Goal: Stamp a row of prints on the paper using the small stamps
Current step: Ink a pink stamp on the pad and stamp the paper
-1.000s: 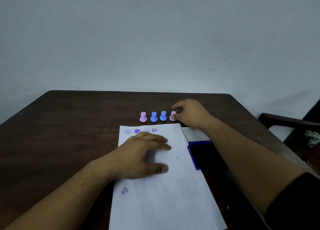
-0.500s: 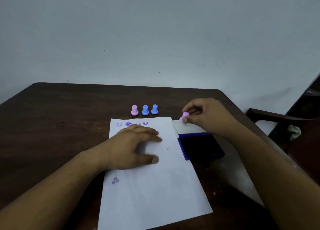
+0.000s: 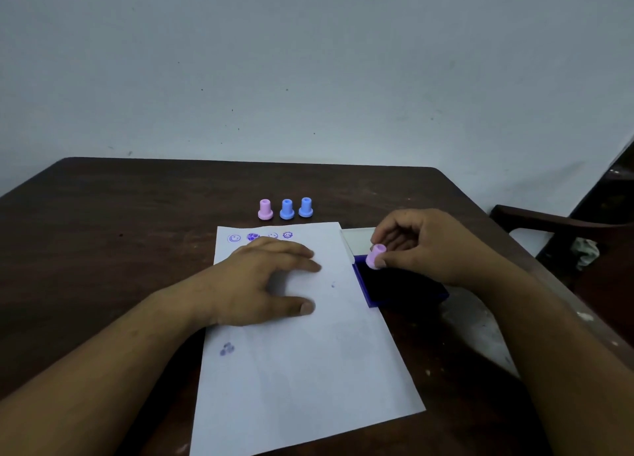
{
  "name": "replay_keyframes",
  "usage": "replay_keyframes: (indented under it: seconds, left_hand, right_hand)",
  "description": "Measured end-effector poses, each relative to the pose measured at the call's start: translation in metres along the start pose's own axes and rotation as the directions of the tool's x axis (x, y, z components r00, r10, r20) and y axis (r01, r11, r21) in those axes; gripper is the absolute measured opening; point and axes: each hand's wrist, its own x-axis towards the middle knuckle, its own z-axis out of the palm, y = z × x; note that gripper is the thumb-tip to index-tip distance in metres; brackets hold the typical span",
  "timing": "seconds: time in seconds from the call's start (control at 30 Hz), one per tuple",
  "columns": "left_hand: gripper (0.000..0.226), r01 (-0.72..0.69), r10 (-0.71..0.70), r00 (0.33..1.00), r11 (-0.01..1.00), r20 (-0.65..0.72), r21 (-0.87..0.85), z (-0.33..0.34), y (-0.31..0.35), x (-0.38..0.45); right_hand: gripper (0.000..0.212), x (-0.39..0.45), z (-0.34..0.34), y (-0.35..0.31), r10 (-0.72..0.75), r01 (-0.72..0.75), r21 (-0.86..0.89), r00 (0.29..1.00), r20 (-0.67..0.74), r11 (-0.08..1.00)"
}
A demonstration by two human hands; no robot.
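Observation:
A white sheet of paper [image 3: 302,363] lies on the dark wooden table [image 3: 103,249]. Several purple prints [image 3: 260,237] run along its far edge, and a smudged print [image 3: 227,349] sits lower left. My left hand [image 3: 264,280] lies flat on the paper, fingers spread. My right hand [image 3: 425,246] pinches a pink stamp [image 3: 376,256], tilted, over the far left corner of the open blue ink pad [image 3: 401,285]. Three more stamps stand in a row behind the paper: a pink one [image 3: 265,210] and two blue ones [image 3: 286,209] [image 3: 305,207].
The ink pad's clear lid [image 3: 358,241] lies open behind the pad. A wooden chair arm [image 3: 549,220] stands off the table's right edge, with a crumpled cloth [image 3: 587,250] below it. A pale wall rises behind the table.
My right hand took the pink stamp from the right end of the row and carried it toward me, over the ink pad. My left hand stayed flat on the paper.

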Motion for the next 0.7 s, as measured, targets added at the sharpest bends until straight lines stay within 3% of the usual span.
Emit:
replay_keyframes:
  seconds: [0.7]
  left_hand:
    - [0.069, -0.001, 0.001, 1.0, 1.0, 0.006, 0.002, 0.0014, -0.0023, 0.0008]
  right_hand:
    - [0.016, -0.0019, 0.0035, -0.0034, -0.015, 0.014, -0.062, 1.0, -0.012, 0.998]
